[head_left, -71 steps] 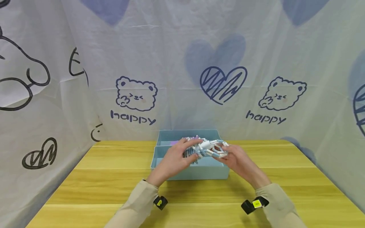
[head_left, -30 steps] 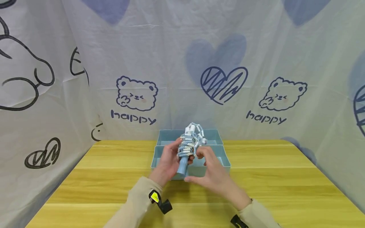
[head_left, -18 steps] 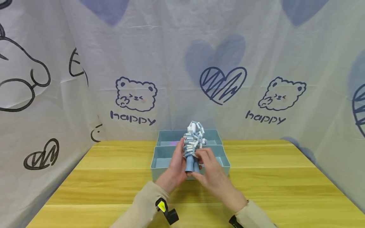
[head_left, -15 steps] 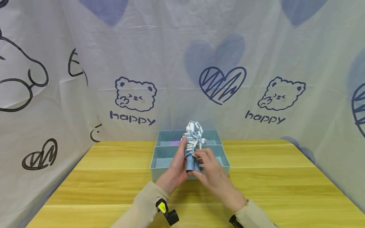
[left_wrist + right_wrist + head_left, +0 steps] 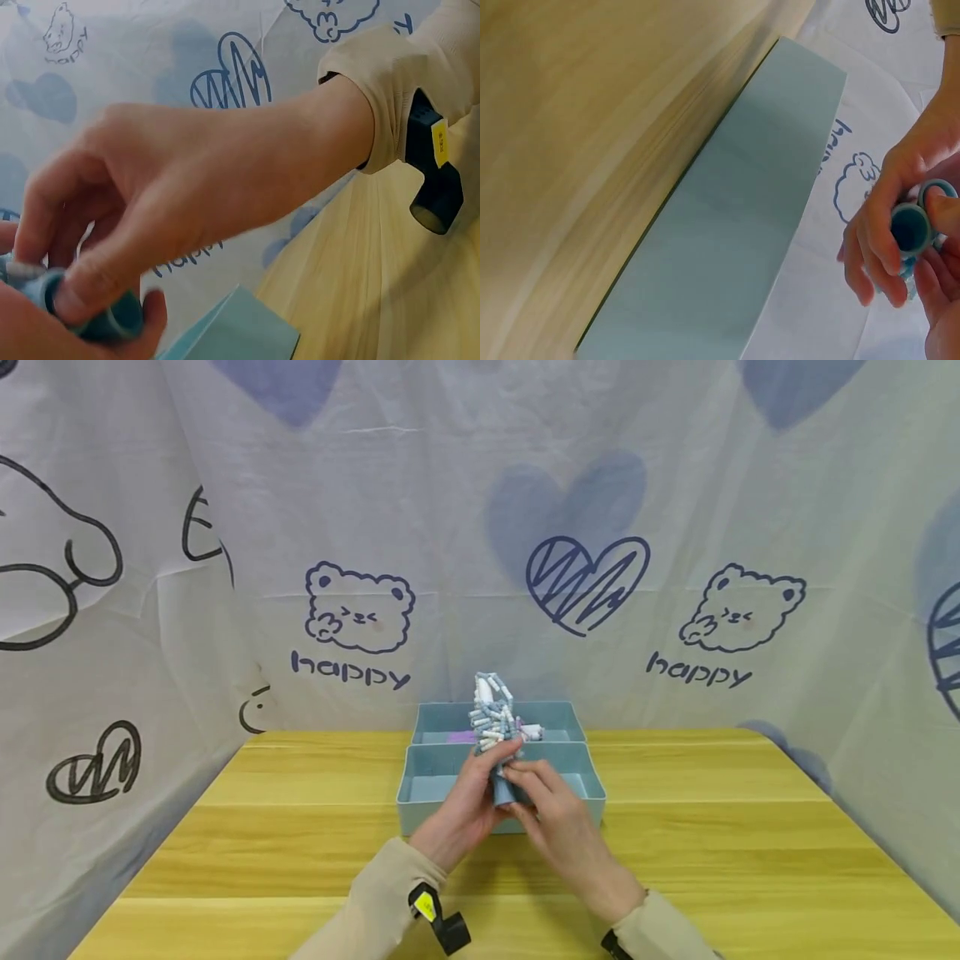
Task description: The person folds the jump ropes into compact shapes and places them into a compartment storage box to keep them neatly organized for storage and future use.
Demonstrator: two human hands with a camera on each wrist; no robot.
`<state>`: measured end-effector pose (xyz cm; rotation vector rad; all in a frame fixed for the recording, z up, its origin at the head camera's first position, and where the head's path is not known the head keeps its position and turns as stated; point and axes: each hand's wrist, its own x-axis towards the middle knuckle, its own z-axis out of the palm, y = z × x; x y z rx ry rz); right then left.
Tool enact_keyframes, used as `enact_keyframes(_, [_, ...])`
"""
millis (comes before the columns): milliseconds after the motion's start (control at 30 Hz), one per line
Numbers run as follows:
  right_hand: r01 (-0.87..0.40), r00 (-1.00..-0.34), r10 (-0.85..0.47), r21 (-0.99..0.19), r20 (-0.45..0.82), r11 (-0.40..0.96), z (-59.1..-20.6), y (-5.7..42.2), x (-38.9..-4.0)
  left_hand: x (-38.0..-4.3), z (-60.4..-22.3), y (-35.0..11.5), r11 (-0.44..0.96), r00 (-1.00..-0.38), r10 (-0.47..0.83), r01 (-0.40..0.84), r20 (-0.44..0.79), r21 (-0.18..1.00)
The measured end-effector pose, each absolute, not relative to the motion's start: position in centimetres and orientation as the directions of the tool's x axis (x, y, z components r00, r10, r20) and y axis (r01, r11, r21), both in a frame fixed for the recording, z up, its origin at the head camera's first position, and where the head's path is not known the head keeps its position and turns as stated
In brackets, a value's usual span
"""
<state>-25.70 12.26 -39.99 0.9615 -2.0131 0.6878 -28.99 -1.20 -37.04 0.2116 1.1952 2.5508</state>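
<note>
A blue-and-white beaded jump rope (image 5: 491,720) is bunched up in both hands, in front of the box, with its beaded loops pointing away. My left hand (image 5: 463,810) grips the bundle from the left, thumb lying across it where the beads meet the handles. From the right, my right hand (image 5: 564,827) pinches the rope near its blue handles (image 5: 504,792) with bent fingers and thumb. The hollow ends of two handles (image 5: 911,229) show side by side in the right wrist view. Fingers hide much of the handles and the lower beads.
A light-blue box (image 5: 438,814) with a front and a back compartment stands on the wooden table (image 5: 300,827). A purple item (image 5: 461,737) and a white-and-purple beaded piece (image 5: 531,732) lie in the back compartment. A printed cloth (image 5: 480,610) hangs behind.
The jump rope, held sideways 2.4 seconds ago, has turned so its handles point toward me. My right hand has closed in on the handles; my left thumb has moved across the bundle.
</note>
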Motion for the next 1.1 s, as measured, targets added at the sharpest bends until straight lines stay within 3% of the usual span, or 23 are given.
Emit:
enact_keyframes(167, [-0.827,-0.387,-0.408,-0.115,0.827,0.55,-39.9,12.2,-25.8,-29.4,-37.5,-1.8,-0.637,-0.89,0.455,-0.299,0.033,0.711])
enact_keyframes(300, [-0.859,-0.304,-0.414,-0.058,0.858,0.509,-40.0,12.3,-26.1,-29.6,-37.8,-2.2,-0.645,-0.861,0.506,-0.334,0.057,0.688])
enact_keyframes(433, [-0.915,-0.195,-0.381,-0.028,0.904,0.402,-39.9,12.5,-26.6,-30.0,-37.7,-3.0,-0.578,-0.83,0.548,-0.285,0.104,0.764])
enact_keyframes(567, [-0.954,-0.188,-0.304,-0.101,0.934,0.282,-39.5,13.1,-26.8,-30.7,-37.1,-4.6,-0.441,-0.805,0.577,-0.165,0.137,0.882])
enact_keyframes(700, [-0.922,-0.312,-0.259,-0.225,0.914,0.316,-38.8,14.3,-27.1,-31.5,-36.0,-6.8,-0.256,-0.795,0.596,-0.051,0.116,0.965])
enact_keyframes(833, [-0.732,-0.606,-0.237,-0.417,0.759,0.539,-37.9,16.0,-27.9,-32.0,-34.6,-9.2,-0.013,-0.802,0.591,0.098,0.087,0.995])
enact_keyframes(933, [-0.541,-0.792,-0.237,-0.466,0.562,0.7,-37.6,17.5,-28.6,-32.2,-33.8,-10.6,0.141,-0.798,0.595,0.215,0.091,0.966])
enact_keyframes(1100, [-0.43,-0.871,-0.279,-0.354,0.404,0.83,-38.2,19.1,-30.9,-32.2,-33.4,-11.9,0.295,-0.808,0.584,0.3,0.078,0.907])
